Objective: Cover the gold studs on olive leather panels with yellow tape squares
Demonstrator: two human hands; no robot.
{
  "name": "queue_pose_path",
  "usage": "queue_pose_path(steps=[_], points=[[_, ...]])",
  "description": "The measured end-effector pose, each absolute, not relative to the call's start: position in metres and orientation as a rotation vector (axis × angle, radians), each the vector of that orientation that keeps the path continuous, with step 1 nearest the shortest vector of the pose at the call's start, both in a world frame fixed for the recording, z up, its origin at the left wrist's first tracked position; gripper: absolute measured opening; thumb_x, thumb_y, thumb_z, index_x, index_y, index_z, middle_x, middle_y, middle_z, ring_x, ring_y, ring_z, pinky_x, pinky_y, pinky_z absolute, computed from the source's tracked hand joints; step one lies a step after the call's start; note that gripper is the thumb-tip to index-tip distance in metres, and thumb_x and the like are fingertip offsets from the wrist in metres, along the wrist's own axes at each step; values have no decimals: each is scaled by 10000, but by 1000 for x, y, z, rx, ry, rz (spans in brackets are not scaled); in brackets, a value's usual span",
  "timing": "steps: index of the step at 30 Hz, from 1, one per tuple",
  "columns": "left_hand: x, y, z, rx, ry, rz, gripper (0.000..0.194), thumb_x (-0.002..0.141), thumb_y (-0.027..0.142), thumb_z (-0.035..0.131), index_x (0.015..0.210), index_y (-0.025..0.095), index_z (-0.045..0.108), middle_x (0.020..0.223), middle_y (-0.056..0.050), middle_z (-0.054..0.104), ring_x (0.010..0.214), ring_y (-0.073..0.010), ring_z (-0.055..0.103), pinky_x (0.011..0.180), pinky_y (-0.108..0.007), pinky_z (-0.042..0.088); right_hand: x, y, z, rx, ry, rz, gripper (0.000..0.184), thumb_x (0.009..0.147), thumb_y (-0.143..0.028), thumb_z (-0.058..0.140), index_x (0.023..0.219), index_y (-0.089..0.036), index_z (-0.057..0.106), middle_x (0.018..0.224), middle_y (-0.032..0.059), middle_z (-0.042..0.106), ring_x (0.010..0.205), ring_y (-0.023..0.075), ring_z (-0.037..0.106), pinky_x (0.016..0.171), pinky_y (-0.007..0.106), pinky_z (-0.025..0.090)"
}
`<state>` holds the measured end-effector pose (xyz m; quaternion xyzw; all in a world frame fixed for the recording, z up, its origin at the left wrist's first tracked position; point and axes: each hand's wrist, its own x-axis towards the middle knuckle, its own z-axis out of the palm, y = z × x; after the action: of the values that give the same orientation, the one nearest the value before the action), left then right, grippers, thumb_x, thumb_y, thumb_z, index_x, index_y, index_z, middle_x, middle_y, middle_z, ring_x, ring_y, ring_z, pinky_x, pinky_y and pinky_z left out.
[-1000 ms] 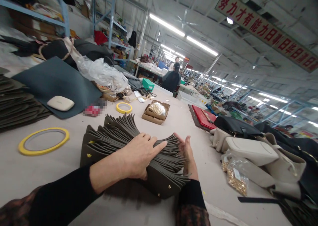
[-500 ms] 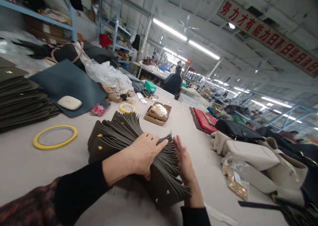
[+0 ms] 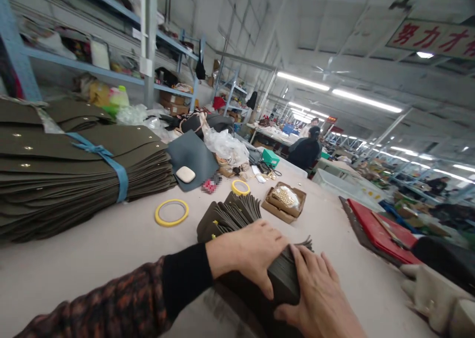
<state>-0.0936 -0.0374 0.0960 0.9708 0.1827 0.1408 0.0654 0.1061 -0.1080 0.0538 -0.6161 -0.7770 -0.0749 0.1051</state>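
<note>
A thick fanned stack of dark olive leather panels (image 3: 284,274) stands on edge on the table in front of me, with small gold metal fittings along its left part. My left hand (image 3: 250,249) reaches over the stack and clasps it from above, thumb on the near side. On the right end, my right hand (image 3: 315,286) wraps round the panels, fingers over the top and thumb on the near face. The two hands are close together, and the stack's lower right part is hidden behind my right hand.
Left stands a large pile of olive panels (image 3: 85,179), tied with a blue strip. Beyond my hands are two yellow tape rolls (image 3: 171,223) (image 3: 240,193) and an open cardboard box (image 3: 285,217) of gold hardware. Red sheets (image 3: 382,224) lie right. A person (image 3: 306,152) sits farther back.
My view has swung left, bringing the tied pile into sight. My right hand has gone from lying flat against the stack's end to gripping it, closer to my left hand.
</note>
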Motion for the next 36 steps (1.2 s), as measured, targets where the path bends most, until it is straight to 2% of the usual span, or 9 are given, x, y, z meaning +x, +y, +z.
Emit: queue_pose_path(steps=[4,7,11,15,19,26,29,32,36], points=[[-158,-1,95,2502,908,917,772,769,639,594,1370,184,431,1443,-106,443,1340,-274,371,1135,-414,250,105,-105,76,-1807,-2383,-205,934,349,-512,833,1192,-164,630,1358,197,499,1293,455,375,1124,576,173],[-198,27,73,2008,1195,1068,786,865,682,363,1425,131,367,1494,-129,374,1390,-270,313,1164,-421,198,103,-103,83,-1745,-2433,-99,939,396,-511,827,1241,-178,590,1355,182,507,1273,419,419,1131,555,173],[-217,34,33,1673,1202,996,872,808,776,347,1384,131,455,1475,-123,408,1389,-287,325,1173,-407,198,97,-95,87,-1779,-2379,-52,1048,417,-467,832,1367,-194,485,1243,158,577,1160,407,497,1069,569,266],[-208,24,10,1598,1129,989,916,807,812,256,1364,120,483,1440,-127,454,1364,-286,372,1145,-418,277,94,-87,89,-1786,-2411,-25,995,389,-517,841,1280,-169,568,1278,183,543,1172,420,470,1045,573,287],[-199,8,12,1492,987,974,826,863,754,217,1437,180,374,1471,-102,412,1371,-260,365,1126,-417,323,92,-82,84,-1787,-2450,84,1042,434,-552,823,1331,-127,508,1422,211,419,1297,412,373,1110,544,206],[-196,-32,10,1651,907,991,712,934,643,208,1491,200,237,1562,-71,232,1427,-204,247,1178,-374,227,88,-81,78,-1802,-2435,98,1129,459,-510,814,1431,-129,382,1275,167,546,1178,365,478,1087,511,258],[-203,-10,6,1445,960,1117,728,941,631,125,1489,162,224,1553,-120,241,1418,-225,273,1162,-410,245,88,-81,76,-1804,-2406,65,1103,479,-486,803,1435,-136,378,1253,162,555,1174,369,481,1088,513,251],[-205,33,13,1351,1050,1134,782,918,675,138,1505,159,151,1571,-132,158,1451,-224,165,1166,-437,186,86,-82,75,-1829,-2390,63,1080,490,-463,796,1434,-147,378,1258,165,555,1192,380,479,1092,524,242],[-188,65,31,1359,1022,1055,868,844,778,205,1482,192,264,1548,-131,242,1440,-261,199,1159,-448,189,82,-82,78,-1906,-2397,74,1082,506,-434,785,1444,-116,350,1308,174,529,1238,368,457,1123,514,204]])
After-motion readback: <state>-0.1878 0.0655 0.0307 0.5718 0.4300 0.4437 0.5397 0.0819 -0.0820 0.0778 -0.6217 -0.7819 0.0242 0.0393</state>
